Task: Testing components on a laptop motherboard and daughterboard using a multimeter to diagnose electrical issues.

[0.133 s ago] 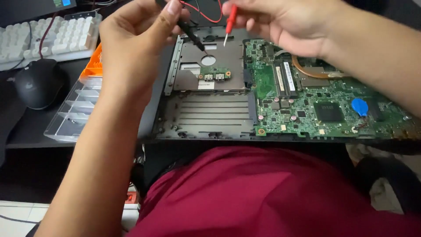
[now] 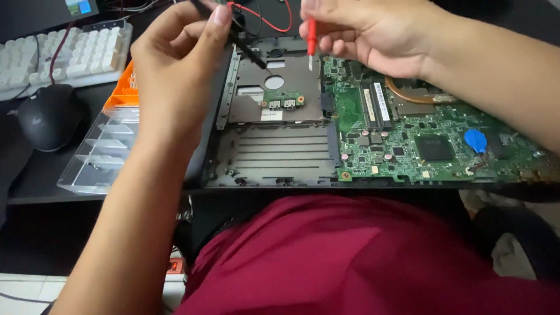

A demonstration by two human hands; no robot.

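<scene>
Left hand (image 2: 175, 70) pinches a black probe (image 2: 248, 49) and right hand (image 2: 361, 32) a red probe (image 2: 311, 38), tips angled down toward the opened laptop's far edge (image 2: 274, 41) for contact.

1. The left hand (image 2: 175, 70) is being held raised, its fingers pinched shut, the forearm rising from the lower left.
2. The right hand (image 2: 367, 32) is being held opposite, fingers curled and pinched, the forearm stretching off right.
</scene>
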